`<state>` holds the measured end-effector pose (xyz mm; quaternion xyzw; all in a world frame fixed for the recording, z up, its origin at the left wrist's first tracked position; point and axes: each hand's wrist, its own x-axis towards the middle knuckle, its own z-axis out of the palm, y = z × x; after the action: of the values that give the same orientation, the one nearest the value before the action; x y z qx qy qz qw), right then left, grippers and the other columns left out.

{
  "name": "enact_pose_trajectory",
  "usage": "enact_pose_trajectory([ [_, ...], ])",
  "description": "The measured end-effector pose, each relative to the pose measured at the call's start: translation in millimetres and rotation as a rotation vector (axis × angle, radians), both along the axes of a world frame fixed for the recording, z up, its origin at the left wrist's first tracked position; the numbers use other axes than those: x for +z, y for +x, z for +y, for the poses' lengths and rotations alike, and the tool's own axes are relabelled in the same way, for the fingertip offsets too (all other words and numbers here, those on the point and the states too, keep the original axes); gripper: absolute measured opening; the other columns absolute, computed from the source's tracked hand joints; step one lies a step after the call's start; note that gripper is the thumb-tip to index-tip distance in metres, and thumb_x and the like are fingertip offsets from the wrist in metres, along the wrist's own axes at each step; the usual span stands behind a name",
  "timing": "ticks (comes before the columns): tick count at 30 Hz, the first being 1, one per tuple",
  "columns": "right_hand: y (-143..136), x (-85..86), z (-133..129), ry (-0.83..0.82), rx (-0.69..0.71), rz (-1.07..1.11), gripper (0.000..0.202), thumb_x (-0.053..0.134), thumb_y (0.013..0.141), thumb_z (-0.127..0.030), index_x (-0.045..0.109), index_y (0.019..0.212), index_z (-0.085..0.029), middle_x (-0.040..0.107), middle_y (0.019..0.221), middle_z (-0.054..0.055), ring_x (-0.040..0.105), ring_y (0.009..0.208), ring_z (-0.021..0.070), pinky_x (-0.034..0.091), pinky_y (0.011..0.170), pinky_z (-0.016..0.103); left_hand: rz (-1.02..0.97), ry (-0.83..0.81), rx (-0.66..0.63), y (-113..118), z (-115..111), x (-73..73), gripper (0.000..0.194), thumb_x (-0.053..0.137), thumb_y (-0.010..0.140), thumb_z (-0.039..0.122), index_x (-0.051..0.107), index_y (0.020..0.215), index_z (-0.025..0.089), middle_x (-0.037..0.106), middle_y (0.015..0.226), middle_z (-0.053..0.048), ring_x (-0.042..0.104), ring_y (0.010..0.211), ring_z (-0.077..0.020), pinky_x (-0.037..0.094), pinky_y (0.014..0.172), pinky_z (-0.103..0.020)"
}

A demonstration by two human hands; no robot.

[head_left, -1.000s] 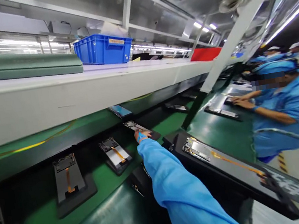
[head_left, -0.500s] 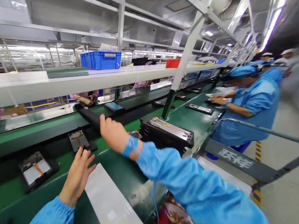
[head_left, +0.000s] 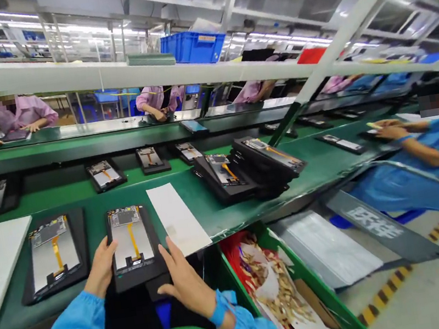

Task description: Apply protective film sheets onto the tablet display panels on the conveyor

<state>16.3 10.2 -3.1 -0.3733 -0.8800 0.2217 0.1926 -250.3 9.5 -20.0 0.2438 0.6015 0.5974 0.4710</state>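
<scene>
My left hand (head_left: 100, 269) is closed on the left edge of a black tray (head_left: 133, 278), thumb on top, its other fingers partly hidden. My right hand (head_left: 190, 280) is open, fingers spread at the tray's right edge; I cannot tell whether they press on it. Between my hands sits the opened device (head_left: 123, 243), silver back up, an orange flex cable (head_left: 132, 239) running down its middle.

Half a second ago my right hand was gripping a dark tray raised above the belt (head_left: 59, 181), and my left hand was stretched out with nothing in it. Now both hands are down close to me. The white board (head_left: 177, 215), which lay between my hands then, is just beyond my right fingertips.

Just left of my left hand, a second device (head_left: 47, 264) rests on another tray (head_left: 80, 231); it was out of view before. Beyond and to the right of my right hand is the tray stack (head_left: 242, 180), and nearer, right of my wrist, a green bin (head_left: 330, 297) of scraps has come more fully into view.
</scene>
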Motion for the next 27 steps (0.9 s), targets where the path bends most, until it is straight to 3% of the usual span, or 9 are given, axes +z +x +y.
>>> enact_pose_trajectory([
  [3,-17.3,-24.6,16.8,-0.057,0.008,0.072,0.102,0.085,0.074,-0.017,0.026,0.157,-0.02,0.03,0.159,0.025,0.032,0.147,0.0395,0.037,0.115,0.062,0.355,-0.003,0.111,0.3,11.9,-13.8,0.062,0.064,0.083,0.033,0.049,0.14,0.012,0.042,0.153,-0.022,0.033,0.147,-0.035,0.028,0.119,-0.055],
  [5,-27.1,-26.8,24.0,-0.025,0.026,0.117,0.094,0.086,0.074,-0.021,0.035,0.153,-0.019,0.04,0.153,0.024,0.039,0.142,0.0397,0.041,0.113,0.063,0.665,0.025,0.058,1.7,18.6,-20.4,0.065,0.06,0.086,0.038,0.047,0.142,0.01,0.026,0.161,-0.024,0.016,0.153,-0.0363,0.018,0.122,-0.058],
  [7,-32.1,-23.1,28.3,0.006,0.056,0.134,0.09,0.088,0.072,-0.025,0.041,0.149,-0.018,0.046,0.149,0.023,0.045,0.136,0.0393,0.044,0.11,0.063,0.944,0.028,-0.071,0.7,20.5,-25.4,0.066,0.055,0.089,0.043,0.044,0.145,0.009,0.023,0.162,-0.026,0.012,0.153,-0.0382,0.018,0.12,-0.062],
  [10,-24.1,-15.2,39.4,-0.009,0.103,0.143,0.079,0.086,0.075,-0.032,0.049,0.143,-0.018,0.049,0.147,0.02,0.049,0.131,0.0364,0.048,0.107,0.058,1.169,-0.034,-0.217,-1.6,13.7,-24.8,0.068,0.052,0.092,0.044,0.039,0.149,0.01,0.024,0.162,-0.027,0.014,0.153,-0.0396,0.02,0.118,-0.065],
  [13,4.2,-9.4,66.6,-0.055,-0.009,0.181,0.042,0.07,0.091,-0.03,0.059,0.13,-0.019,0.064,0.127,0.014,0.06,0.116,0.0288,0.052,0.102,0.05,1.341,0.0,-0.189,10.7,3.8,-9.7,0.063,0.052,0.093,0.041,0.039,0.149,0.013,0.023,0.163,-0.025,0.013,0.153,-0.0386,0.019,0.118,-0.065],
  [15,25.3,-7.7,90.5,-0.049,-0.152,0.16,0.024,0.059,0.097,-0.023,0.064,0.119,-0.019,0.067,0.111,0.011,0.063,0.105,0.0257,0.053,0.097,0.048,1.392,0.165,-0.242,34.5,2.0,3.8,0.055,0.049,0.096,0.033,0.04,0.148,0.018,0.031,0.161,-0.02,0.02,0.153,-0.0334,0.023,0.12,-0.06],
  [18,39.6,-9.8,119.8,-0.048,-0.166,0.092,0.02,0.056,0.095,-0.016,0.065,0.113,-0.018,0.064,0.105,0.009,0.062,0.101,0.0235,0.053,0.094,0.044,1.443,0.399,-0.536,85.2,9.3,14.7,0.048,0.041,0.098,0.018,0.044,0.146,0.02,0.046,0.154,-0.015,0.035,0.147,-0.0267,0.027,0.121,-0.055],
  [22,23.9,-18.7,131.8,-0.062,-0.132,0.022,0.025,0.058,0.091,-0.009,0.064,0.113,-0.017,0.06,0.105,0.009,0.059,0.103,0.0222,0.051,0.097,0.04,1.534,0.384,-0.755,132.0,24.5,4.2,0.045,0.042,0.097,0.014,0.052,0.141,0.017,0.054,0.147,-0.014,0.045,0.14,-0.0282,0.029,0.119,-0.058],
  [27,7.4,-21.6,128.6,-0.059,-0.203,-0.038,0.019,0.06,0.088,-0.007,0.063,0.105,-0.016,0.059,0.105,0.009,0.057,0.104,0.024,0.05,0.096,0.041,1.551,0.363,-0.766,133.4,28.0,-7.0,0.042,0.045,0.097,0.018,0.056,0.138,0.018,0.056,0.145,-0.013,0.048,0.138,-0.0281,0.031,0.119,-0.056],
])
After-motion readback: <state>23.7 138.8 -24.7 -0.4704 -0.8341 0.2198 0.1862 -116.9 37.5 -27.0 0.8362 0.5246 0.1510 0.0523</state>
